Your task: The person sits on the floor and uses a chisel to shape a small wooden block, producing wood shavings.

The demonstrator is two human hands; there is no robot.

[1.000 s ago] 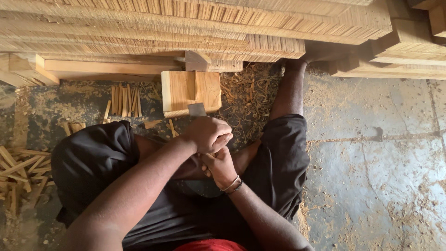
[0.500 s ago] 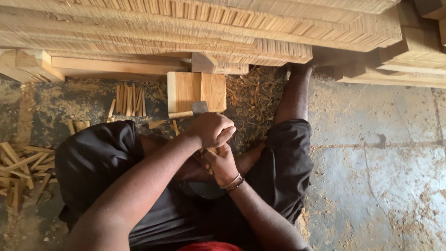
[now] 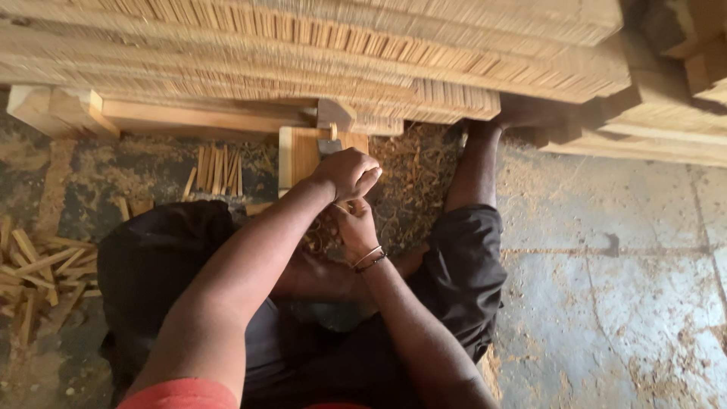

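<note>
The left hand (image 3: 348,173) is closed in a fist, arm stretched forward. Just beneath it, the right hand (image 3: 354,226) is curled, wrist bent, forearm angled inward.

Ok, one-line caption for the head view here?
Seated on a shavings-strewn floor, left hand fisted above right hand near a small wooden block, stacked sticks ahead.

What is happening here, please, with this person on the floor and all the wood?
A person sits on a concrete floor strewn with wood shavings. The left hand is closed into a fist over a pale wooden block, next to a small metal blade. The right hand, with bangles at the wrist, is just below it; what it grips is hidden. Thin wooden sticks lie nearby, under stacked planks.
</note>
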